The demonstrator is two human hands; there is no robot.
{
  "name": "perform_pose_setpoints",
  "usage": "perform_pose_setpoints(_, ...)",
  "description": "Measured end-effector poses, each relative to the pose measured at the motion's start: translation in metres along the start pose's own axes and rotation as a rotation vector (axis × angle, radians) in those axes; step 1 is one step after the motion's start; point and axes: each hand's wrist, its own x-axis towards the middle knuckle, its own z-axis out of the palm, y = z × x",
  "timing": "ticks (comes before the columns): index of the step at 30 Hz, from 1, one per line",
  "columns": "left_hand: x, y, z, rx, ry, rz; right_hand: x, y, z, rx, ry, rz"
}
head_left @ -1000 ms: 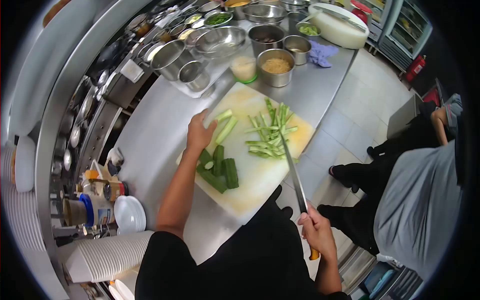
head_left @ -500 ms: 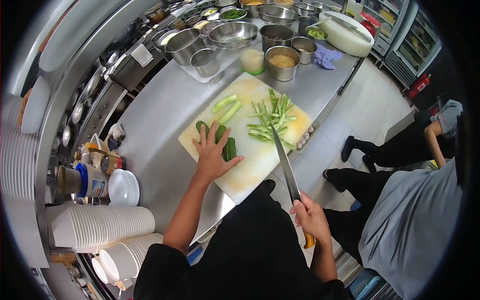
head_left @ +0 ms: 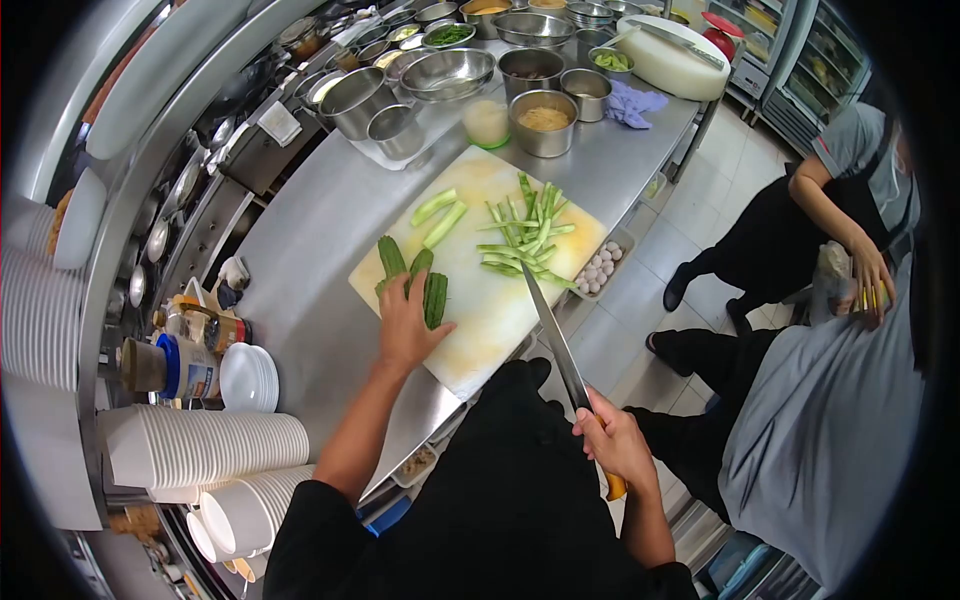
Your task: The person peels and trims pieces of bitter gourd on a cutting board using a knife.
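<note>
Dark green cucumber pieces [head_left: 435, 300] lie on the left part of a white cutting board [head_left: 460, 360] with yellowish stains. My left hand [head_left: 405, 330] is over their near ends, fingers apart and touching them, the thumb out to the right. In my right hand [head_left: 615, 440] is the yellow handle of a long kitchen knife [head_left: 560, 345]. Its blade slants up and left, and the tip is by the near edge of a pile of pale green strips [head_left: 530, 235]. Two peeled-looking, light green lengths [head_left: 445, 222] lie at the board's far left.
Metal pots and bowls crowd the table's far end, with a pot of shredded food [head_left: 543, 122] nearest the board. A purple cloth [head_left: 632, 104] lies beside them. White bowls [head_left: 220, 445] are stacked at left. Two people stand at right, one close by in a grey shirt [head_left: 820, 430].
My left hand has drawn back toward me and its fingers have come closer together, showing more of the cucumber pieces. The knife stays in my right hand. The view has shifted slightly.
</note>
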Motion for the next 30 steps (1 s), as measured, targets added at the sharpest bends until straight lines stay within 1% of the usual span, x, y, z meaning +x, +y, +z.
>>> perform_pose_setpoints(2, -0.017, 0.003, 0.01, -0.04, 0.062, -0.123, 0.001, 0.002, 0.0, 0.012, 0.008, 0.008)
perform_pose_setpoints(3, -0.02, 0.004, 0.013, -0.04, 0.06, -0.114, 0.002, 0.003, 0.0, 0.023, 0.0, 0.019)
perform_pose_setpoints(5, -0.023, 0.005, 0.018, 0.017, 0.081, -0.186, 0.003, 0.006, -0.001, 0.033, 0.002, 0.033)
perform_pose_setpoints(6, -0.023, 0.004, 0.02, 0.012, 0.081, -0.18, 0.004, 0.008, -0.001, 0.055, -0.006, 0.014)
perform_pose_setpoints(8, -0.02, 0.0, 0.017, 0.018, 0.216, -0.04, 0.007, 0.009, 0.0, 0.073, -0.007, -0.011)
perform_pose_setpoints(9, -0.016, -0.002, 0.012, 0.014, 0.221, -0.034, 0.007, 0.009, 0.001, 0.075, 0.0, -0.009)
perform_pose_setpoints(11, -0.008, -0.005, -0.002, -0.154, 0.271, -0.038, 0.008, 0.007, 0.0, 0.078, 0.011, -0.007)
perform_pose_setpoints(12, -0.003, -0.004, -0.012, -0.155, 0.271, -0.035, 0.009, 0.006, 0.0, 0.066, 0.002, -0.022)
perform_pose_setpoints(14, 0.007, 0.002, -0.038, -0.304, 0.149, -0.038, 0.009, 0.004, 0.001, 0.054, -0.011, -0.034)
perform_pose_setpoints(15, 0.012, 0.007, -0.049, -0.303, 0.15, -0.039, 0.01, 0.002, 0.003, 0.051, -0.005, -0.035)
perform_pose_setpoints(17, 0.025, 0.015, -0.064, -0.256, -0.052, -0.021, 0.01, -0.002, 0.005, 0.046, 0.001, -0.037)
perform_pose_setpoints(21, 0.04, -0.003, -0.033, -0.279, -0.126, 0.044, 0.009, -0.012, 0.011, 0.085, -0.01, 0.004)
perform_pose_setpoints(22, 0.039, -0.002, -0.026, -0.375, -0.115, -0.005, 0.009, -0.014, 0.013, 0.11, 0.005, 0.015)
perform_pose_setpoints(23, 0.039, -0.004, -0.018, -0.413, -0.091, -0.004, 0.01, -0.016, 0.016, 0.122, 0.013, 0.017)
perform_pose_setpoints(25, 0.039, -0.006, -0.003, -0.491, -0.045, 0.0, 0.011, -0.018, 0.021, 0.253, 0.028, 0.066)
perform_pose_setpoints(26, 0.038, -0.007, 0.004, -0.558, 0.023, 0.014, 0.011, -0.02, 0.023, 0.265, 0.034, 0.068)
perform_pose_setpoints(27, 0.034, -0.007, 0.008, -0.624, 0.091, 0.025, 0.01, -0.023, 0.024, 0.249, 0.032, 0.069)
perform_pose_setpoints(29, 0.03, -0.008, 0.01, -0.601, 0.065, -0.009, 0.013, -0.029, 0.028, 0.244, 0.03, 0.074)
perform_pose_setpoints(30, 0.031, -0.007, 0.008, -0.555, 0.089, 0.048, 0.014, -0.032, 0.03, 0.099, 0.037, 0.013)
